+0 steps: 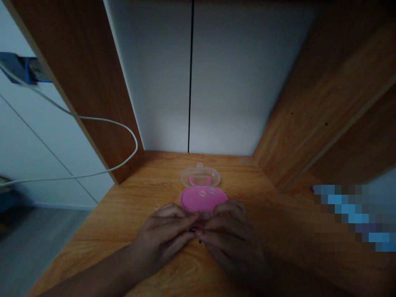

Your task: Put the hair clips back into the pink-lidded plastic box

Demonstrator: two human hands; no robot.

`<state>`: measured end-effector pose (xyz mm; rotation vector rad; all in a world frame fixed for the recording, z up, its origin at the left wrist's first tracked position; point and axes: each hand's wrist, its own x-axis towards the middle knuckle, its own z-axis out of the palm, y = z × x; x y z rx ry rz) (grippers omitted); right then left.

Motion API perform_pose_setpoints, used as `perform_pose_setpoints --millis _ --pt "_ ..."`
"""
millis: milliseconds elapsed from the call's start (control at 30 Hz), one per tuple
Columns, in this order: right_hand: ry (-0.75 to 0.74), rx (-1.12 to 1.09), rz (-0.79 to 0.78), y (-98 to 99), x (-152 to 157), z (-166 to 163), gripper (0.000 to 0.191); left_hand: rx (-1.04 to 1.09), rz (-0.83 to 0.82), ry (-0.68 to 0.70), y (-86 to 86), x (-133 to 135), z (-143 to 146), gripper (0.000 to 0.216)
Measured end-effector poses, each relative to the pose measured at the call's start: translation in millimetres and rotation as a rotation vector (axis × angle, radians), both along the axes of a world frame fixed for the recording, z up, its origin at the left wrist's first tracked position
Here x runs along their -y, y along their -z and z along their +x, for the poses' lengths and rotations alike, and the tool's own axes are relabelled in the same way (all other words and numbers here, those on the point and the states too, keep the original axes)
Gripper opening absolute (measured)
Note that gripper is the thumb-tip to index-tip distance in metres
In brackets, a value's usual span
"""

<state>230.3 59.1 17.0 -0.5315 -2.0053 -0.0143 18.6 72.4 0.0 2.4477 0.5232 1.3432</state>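
Observation:
My left hand [163,233] and my right hand [233,235] meet low over the wooden table, fingertips close together. Pinched between them is a small dark thing [193,229], mostly covered by the fingers and too small to name. Just beyond the fingers lies a pink oval case [198,200] with two small pale marks on it. Its clear lid [213,176], with a pink handle, stretches behind it towards the wall. To the left of my left hand, a thin pale ring [157,206] rests on the wood.
White panels [229,82] stand at the back of the wooden table [136,198], with wooden boards on both sides. A white cable [136,142] loops in from the left, near a wall socket [38,69]. A pixelated blue patch [349,210] covers part of the right side.

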Motion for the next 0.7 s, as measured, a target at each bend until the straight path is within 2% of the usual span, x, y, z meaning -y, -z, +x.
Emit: perform_pose_setpoints --millis 300,467,700 --pt "0.092 0.105 -0.009 7.2 2.3 -1.6 0.015 -0.102 0.050 -0.005 3.4 1.9 -2.6 0.058" --pt "0.117 0.200 -0.003 6.8 5.5 -1.1 0.010 -0.125 0.046 0.032 -0.2 3.8 -1.9 0.071" --pt "0.108 0.210 -0.014 7.5 6.3 -1.4 0.008 -0.148 0.034 0.066 -5.7 5.3 -1.4 0.063"
